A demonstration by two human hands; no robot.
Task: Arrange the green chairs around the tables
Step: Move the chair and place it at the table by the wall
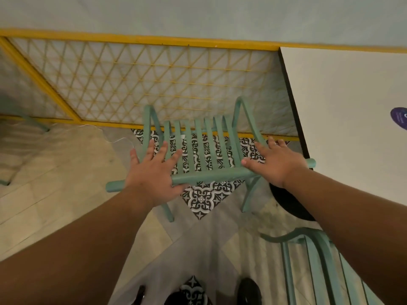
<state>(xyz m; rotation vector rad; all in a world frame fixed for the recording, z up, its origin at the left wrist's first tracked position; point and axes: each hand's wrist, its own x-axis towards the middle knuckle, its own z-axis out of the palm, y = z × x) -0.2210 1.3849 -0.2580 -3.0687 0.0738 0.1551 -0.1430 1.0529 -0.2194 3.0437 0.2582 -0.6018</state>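
Two bare forearms [88, 234] and both grips, viewed from above at head height.
Bare from elbow to fingertip, left grip [152, 172] and right grip [276, 164] alike, with short rounded nails; near the bottom edge, rounded black shoe toes [250, 291] with a faint shine, partly cut off.

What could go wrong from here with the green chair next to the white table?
The left hand and right hand lie open over the back rail of the green chair, not gripping; it may slip if lifted. The rail's right end is near the white table and could knock its edge.
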